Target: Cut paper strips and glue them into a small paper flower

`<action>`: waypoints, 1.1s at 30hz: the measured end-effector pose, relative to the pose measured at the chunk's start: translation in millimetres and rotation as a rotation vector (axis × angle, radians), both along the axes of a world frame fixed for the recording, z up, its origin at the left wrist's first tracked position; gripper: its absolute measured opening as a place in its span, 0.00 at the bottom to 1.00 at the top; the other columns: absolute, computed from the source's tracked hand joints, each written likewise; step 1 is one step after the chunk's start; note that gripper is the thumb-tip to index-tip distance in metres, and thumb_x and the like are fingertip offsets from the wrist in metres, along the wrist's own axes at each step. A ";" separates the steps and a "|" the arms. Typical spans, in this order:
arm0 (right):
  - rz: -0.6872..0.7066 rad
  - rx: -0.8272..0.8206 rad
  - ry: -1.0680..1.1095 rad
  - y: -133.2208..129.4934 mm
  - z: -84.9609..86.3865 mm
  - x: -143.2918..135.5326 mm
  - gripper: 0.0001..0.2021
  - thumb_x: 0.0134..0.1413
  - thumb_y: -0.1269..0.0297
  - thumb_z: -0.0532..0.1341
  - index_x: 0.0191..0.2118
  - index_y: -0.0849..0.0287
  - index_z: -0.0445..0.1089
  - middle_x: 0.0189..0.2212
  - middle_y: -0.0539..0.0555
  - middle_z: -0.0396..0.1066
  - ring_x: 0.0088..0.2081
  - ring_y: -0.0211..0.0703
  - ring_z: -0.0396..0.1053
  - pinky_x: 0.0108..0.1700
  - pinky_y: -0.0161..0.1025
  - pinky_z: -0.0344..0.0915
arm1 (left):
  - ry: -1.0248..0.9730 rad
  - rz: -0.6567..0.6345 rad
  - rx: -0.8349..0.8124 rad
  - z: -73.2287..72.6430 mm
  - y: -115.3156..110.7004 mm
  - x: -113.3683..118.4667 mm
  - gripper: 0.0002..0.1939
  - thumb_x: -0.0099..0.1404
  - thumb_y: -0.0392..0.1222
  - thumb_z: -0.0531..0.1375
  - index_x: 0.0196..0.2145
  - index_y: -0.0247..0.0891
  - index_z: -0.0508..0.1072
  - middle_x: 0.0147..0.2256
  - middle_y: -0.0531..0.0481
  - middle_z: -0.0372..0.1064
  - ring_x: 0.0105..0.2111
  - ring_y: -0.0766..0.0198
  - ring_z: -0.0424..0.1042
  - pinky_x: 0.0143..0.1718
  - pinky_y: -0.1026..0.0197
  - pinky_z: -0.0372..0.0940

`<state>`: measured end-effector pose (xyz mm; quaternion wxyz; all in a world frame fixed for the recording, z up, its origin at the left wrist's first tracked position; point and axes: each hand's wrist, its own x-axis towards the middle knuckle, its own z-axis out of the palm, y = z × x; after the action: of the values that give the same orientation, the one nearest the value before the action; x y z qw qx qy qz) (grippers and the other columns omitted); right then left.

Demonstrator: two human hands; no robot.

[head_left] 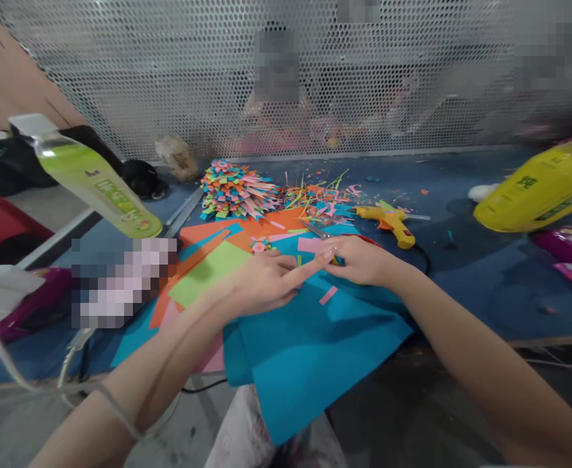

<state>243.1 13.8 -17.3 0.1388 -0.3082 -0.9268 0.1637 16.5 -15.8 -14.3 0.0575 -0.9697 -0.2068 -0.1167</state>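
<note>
My left hand [271,281] rests over the blue paper sheets [315,351], its index finger stretched toward my right hand and the others loosely bent. That fingertip meets the fingers of my right hand [361,260], which are curled around scissors [318,231]. The blades point away to the upper left, and the red handle is mostly covered by the hand. A pink paper piece [309,245] lies beside the fingertips, and a pink strip [329,295] is on the blue paper. Just beyond my left hand sits a small curled paper flower [261,246].
A cone of colourful paper strips [234,192] stands at the back beside paper scraps [320,198]. A yellow glue gun [388,221] lies to the right. Bottles [101,185] flank the work, with a yellow bottle [539,188] at right. Green paper [212,273] lies left; a perforated metal panel [193,78] rises behind.
</note>
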 end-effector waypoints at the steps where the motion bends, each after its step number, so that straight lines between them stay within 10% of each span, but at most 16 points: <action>1: 0.007 -0.008 0.015 0.3 -0.6 0.3 0.09 0.56 0.67 0.54 0.34 0.61 0.71 0.33 0.57 0.72 0.38 0.44 0.68 0.41 0.40 0.62 | -0.018 -0.020 -0.072 1.5 -2.2 -0.4 0.39 0.63 0.35 0.52 0.64 0.42 0.31 0.31 0.52 0.73 0.35 0.62 0.72 0.35 0.62 0.63; 8: 0.043 -0.155 0.076 -6.1 4.6 -0.6 0.06 0.54 0.68 0.56 0.34 0.61 0.71 0.30 0.53 0.71 0.30 0.39 0.67 0.34 0.36 0.62 | -0.065 0.024 -0.536 14.1 -13.5 -6.7 0.46 0.59 0.43 0.59 0.64 0.44 0.31 0.45 0.51 0.73 0.49 0.59 0.67 0.47 0.58 0.62; 15: 0.088 -1.022 0.092 -21.6 13.8 -4.1 0.02 0.56 0.69 0.53 0.33 0.60 0.61 0.22 0.47 0.66 0.22 0.34 0.67 0.24 0.32 0.65 | 0.062 0.117 -0.498 16.6 -26.8 -8.5 0.45 0.61 0.47 0.56 0.64 0.45 0.28 0.51 0.47 0.68 0.47 0.56 0.69 0.45 0.55 0.64; 20: -0.020 -0.887 0.133 -18.0 8.2 -5.7 0.03 0.56 0.68 0.53 0.33 0.60 0.61 0.21 0.48 0.67 0.20 0.34 0.66 0.23 0.33 0.64 | 0.149 0.018 -0.647 22.1 -66.3 -7.4 0.52 0.55 0.55 0.60 0.64 0.36 0.30 0.61 0.32 0.49 0.59 0.46 0.55 0.53 0.49 0.59; 24: -0.050 -0.779 0.157 -12.9 2.2 -7.2 0.04 0.56 0.68 0.53 0.32 0.61 0.62 0.22 0.49 0.66 0.22 0.33 0.65 0.22 0.31 0.63 | 0.096 -0.338 -0.883 23.7 -69.4 -6.2 0.44 0.58 0.54 0.58 0.64 0.42 0.39 0.59 0.47 0.57 0.58 0.60 0.58 0.60 0.58 0.50; 28: -0.102 -0.691 0.160 -10.9 -0.7 -9.8 0.04 0.57 0.68 0.51 0.33 0.60 0.61 0.22 0.47 0.65 0.20 0.31 0.63 0.21 0.29 0.61 | -0.005 0.020 -0.600 9.7 -56.4 1.5 0.44 0.60 0.59 0.54 0.64 0.35 0.40 0.64 0.36 0.40 0.64 0.48 0.40 0.61 0.41 0.42; 33: -0.129 -0.704 0.127 -12.8 1.4 -12.4 0.04 0.57 0.69 0.50 0.32 0.60 0.59 0.24 0.49 0.66 0.18 0.30 0.62 0.20 0.30 0.61 | 0.119 -0.301 -0.804 10.6 -73.0 17.0 0.45 0.58 0.59 0.54 0.64 0.34 0.39 0.63 0.37 0.42 0.63 0.45 0.40 0.62 0.40 0.37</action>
<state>230.6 1.0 -15.9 0.0915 -0.3844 -0.7817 0.4826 33.5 -88.8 -3.7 -0.3306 -0.9394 -0.0882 0.0221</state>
